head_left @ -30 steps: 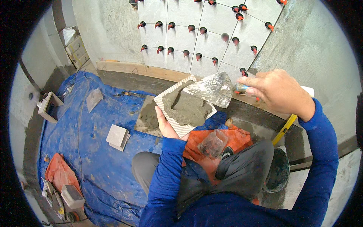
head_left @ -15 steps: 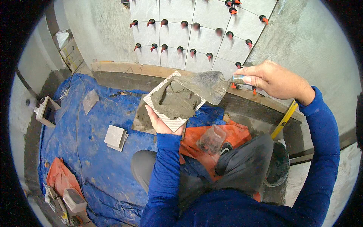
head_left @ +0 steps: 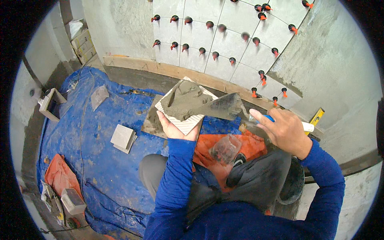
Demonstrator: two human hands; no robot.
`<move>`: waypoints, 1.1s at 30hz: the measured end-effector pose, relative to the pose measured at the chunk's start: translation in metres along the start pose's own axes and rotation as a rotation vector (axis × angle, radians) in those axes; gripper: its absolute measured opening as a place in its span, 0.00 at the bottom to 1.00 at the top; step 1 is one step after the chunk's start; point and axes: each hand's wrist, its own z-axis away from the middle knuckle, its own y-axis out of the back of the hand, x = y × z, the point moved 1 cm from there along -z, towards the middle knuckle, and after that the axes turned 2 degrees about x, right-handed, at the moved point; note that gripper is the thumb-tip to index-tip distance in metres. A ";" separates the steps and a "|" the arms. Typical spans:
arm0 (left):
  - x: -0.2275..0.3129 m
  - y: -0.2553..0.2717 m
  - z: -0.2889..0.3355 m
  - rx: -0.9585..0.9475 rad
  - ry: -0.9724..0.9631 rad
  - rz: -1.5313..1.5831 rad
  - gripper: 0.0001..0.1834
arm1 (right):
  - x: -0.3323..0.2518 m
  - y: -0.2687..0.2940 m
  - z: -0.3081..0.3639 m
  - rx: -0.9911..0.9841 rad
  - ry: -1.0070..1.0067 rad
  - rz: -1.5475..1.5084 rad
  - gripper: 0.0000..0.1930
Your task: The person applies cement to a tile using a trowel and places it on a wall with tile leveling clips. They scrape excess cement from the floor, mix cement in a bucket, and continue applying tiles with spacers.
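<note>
Grey, roughly plastered walls (head_left: 120, 30) frame a corner work site where, as seen from the worker's head camera, pale tiles (head_left: 200, 38) line the far wall, their joints dotted with black-and-red clips (head_left: 209, 25) above a long wooden batten (head_left: 168, 69). Seated over a blue tarp (head_left: 104, 176), a person in a long-sleeved blue top and dark grey trousers supports a square tile (head_left: 188, 126) at the centre of the scene, its ribbed back turned up and heaped with wet grey mortar (head_left: 182, 103). The left hand (head_left: 180, 133) cradles the tile from below, thumb along the near left edge, the other fingers largely hidden underneath. The right hand (head_left: 285, 130) is closed around the blue-and-white handle of a trowel (head_left: 226, 107), whose smeared blade meets the mortar near the tile's right corner. Partly beneath the tile lies a mortar-stained board (head_left: 151, 124); to its left, a small stack of tiles (head_left: 123, 137) rests on the tarp. An orange sheet (head_left: 254, 142) with a clear plastic bag (head_left: 227, 149) on it spreads before the person's legs, with a dark bucket (head_left: 292, 184) beside the right knee. Beyond the right hand stands a yellow level (head_left: 317, 117), while a clear plastic box (head_left: 73, 201) sits at lower left beside a crumpled orange cloth (head_left: 62, 176).
</note>
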 end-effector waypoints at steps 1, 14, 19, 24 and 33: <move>-0.001 -0.002 0.001 -0.053 0.012 0.003 0.36 | 0.001 -0.002 0.000 -0.006 -0.031 -0.030 0.27; -0.002 -0.001 -0.004 -0.095 -0.093 -0.065 0.37 | 0.023 0.002 -0.010 -0.367 -0.317 -0.677 0.23; -0.006 0.003 -0.011 0.062 -0.196 -0.167 0.38 | 0.008 0.002 -0.017 -0.690 -0.675 -1.254 0.25; -0.005 0.004 -0.011 0.179 -0.166 -0.175 0.41 | 0.002 -0.019 -0.025 -0.704 -0.514 -1.152 0.23; 0.006 0.003 -0.010 0.089 -0.129 -0.211 0.42 | 0.010 0.060 -0.061 -0.231 -0.074 -0.300 0.21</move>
